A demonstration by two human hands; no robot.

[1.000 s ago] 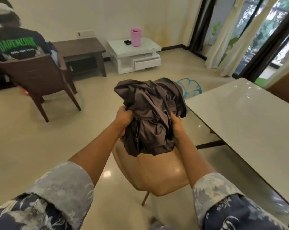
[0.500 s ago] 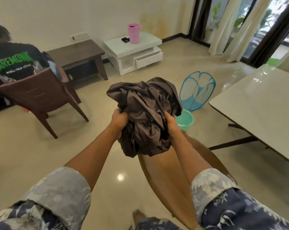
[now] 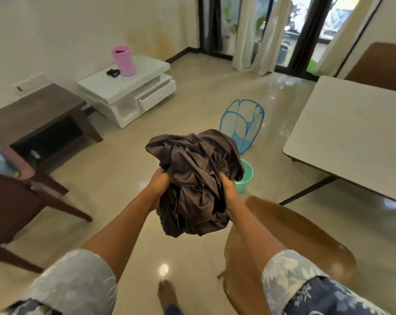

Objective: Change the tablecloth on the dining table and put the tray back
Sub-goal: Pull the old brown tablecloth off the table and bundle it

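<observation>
Your left hand (image 3: 159,181) and right hand (image 3: 226,187) clamp their fingers on the bundled cloth (image 3: 196,180), held above the floor. A chair (image 3: 290,242) sits under your right arm. Ahead, a mesh hamper (image 3: 242,123) and green bucket (image 3: 246,176) stand touching; their contents are hard to see. The bare counter (image 3: 351,133) edge lies right.
</observation>
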